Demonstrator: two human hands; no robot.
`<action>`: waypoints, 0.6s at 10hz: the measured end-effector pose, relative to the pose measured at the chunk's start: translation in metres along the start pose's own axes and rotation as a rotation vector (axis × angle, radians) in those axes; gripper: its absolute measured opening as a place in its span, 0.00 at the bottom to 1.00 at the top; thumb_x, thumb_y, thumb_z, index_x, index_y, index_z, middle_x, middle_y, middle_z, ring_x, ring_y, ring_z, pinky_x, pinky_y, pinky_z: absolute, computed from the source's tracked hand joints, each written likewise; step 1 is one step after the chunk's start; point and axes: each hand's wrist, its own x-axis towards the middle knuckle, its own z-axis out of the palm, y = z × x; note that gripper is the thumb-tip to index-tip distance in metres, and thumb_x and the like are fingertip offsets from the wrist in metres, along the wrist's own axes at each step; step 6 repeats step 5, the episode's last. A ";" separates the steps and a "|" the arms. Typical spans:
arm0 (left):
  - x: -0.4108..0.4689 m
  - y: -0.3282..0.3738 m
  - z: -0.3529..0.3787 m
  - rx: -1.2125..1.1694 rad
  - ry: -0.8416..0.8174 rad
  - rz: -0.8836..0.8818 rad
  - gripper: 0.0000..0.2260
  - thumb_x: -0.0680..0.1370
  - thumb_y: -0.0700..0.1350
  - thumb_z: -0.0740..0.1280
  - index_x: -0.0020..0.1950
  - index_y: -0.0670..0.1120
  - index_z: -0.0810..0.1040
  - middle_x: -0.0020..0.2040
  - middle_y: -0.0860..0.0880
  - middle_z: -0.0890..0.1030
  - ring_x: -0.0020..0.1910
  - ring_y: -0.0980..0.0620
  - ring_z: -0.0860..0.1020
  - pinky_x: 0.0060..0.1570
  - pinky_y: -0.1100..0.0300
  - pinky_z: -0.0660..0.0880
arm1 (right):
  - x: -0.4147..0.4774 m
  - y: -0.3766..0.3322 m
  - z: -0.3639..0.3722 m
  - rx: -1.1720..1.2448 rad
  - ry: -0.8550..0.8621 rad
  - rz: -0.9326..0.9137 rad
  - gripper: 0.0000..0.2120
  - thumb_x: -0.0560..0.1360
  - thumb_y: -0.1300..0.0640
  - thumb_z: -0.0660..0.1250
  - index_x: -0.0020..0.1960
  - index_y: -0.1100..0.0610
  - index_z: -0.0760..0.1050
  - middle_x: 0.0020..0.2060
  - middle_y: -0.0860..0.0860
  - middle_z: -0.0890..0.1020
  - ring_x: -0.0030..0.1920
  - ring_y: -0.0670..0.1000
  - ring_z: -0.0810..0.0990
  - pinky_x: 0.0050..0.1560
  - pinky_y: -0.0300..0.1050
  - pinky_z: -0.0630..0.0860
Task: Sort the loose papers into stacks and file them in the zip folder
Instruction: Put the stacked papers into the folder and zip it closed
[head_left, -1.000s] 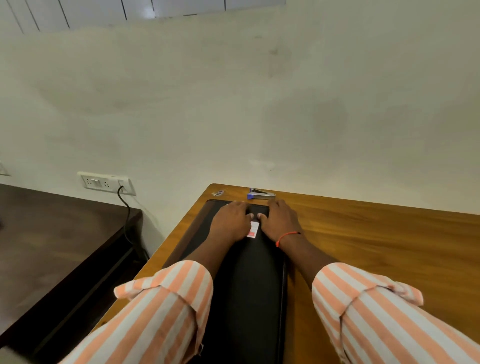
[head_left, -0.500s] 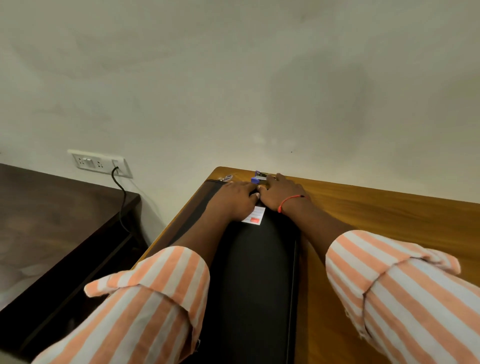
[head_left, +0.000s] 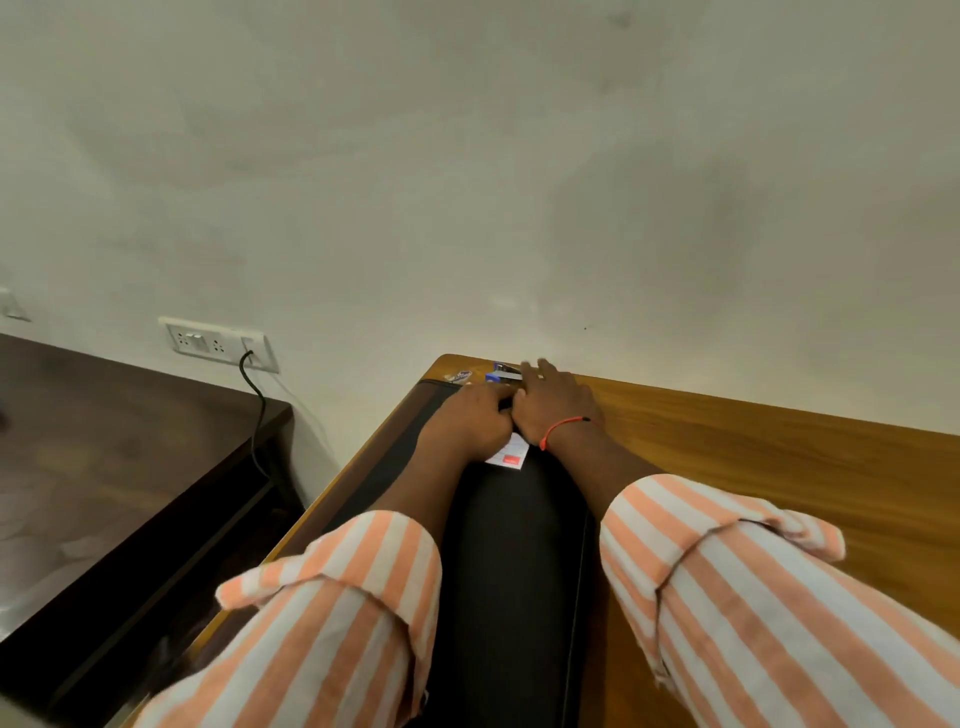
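The folder (head_left: 509, 571) lies flat along the left side of the table (head_left: 779, 467), its far end near the wall (head_left: 467, 156). Its contents cannot be seen. A white label (head_left: 510, 453) with a red patch lies on the folder, partly under the wrists.

Both hands sit side by side, touching, at the folder's far end. The left hand (head_left: 467, 422) has its fingers curled under; what they grip cannot be told. The right hand (head_left: 553, 405) lies flat, fingers extended toward a blue stapler (head_left: 500, 374) at the table's far edge.

Bare wood extends right of the folder. Left of the table stands a dark desk (head_left: 104, 441). In the gap between them a cable (head_left: 257, 415) hangs from a socket (head_left: 218, 343).
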 end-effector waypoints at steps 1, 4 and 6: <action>-0.012 0.011 -0.003 0.091 0.105 -0.013 0.15 0.80 0.47 0.58 0.59 0.50 0.82 0.54 0.48 0.84 0.51 0.47 0.82 0.51 0.50 0.80 | -0.023 0.005 -0.002 -0.019 0.041 -0.023 0.26 0.82 0.45 0.51 0.78 0.50 0.62 0.77 0.53 0.64 0.74 0.58 0.65 0.71 0.57 0.64; -0.111 0.031 -0.015 0.211 0.033 -0.091 0.24 0.83 0.60 0.59 0.76 0.51 0.71 0.76 0.49 0.70 0.74 0.48 0.69 0.73 0.49 0.67 | -0.153 0.026 -0.021 -0.050 -0.025 -0.070 0.25 0.85 0.45 0.51 0.80 0.49 0.57 0.79 0.52 0.60 0.79 0.55 0.57 0.78 0.55 0.55; -0.158 0.033 -0.023 0.217 0.057 -0.133 0.21 0.83 0.59 0.60 0.72 0.51 0.73 0.71 0.48 0.75 0.67 0.48 0.75 0.66 0.49 0.73 | -0.205 0.043 -0.028 -0.011 0.049 -0.041 0.24 0.84 0.45 0.52 0.77 0.52 0.63 0.75 0.54 0.68 0.75 0.55 0.65 0.77 0.54 0.61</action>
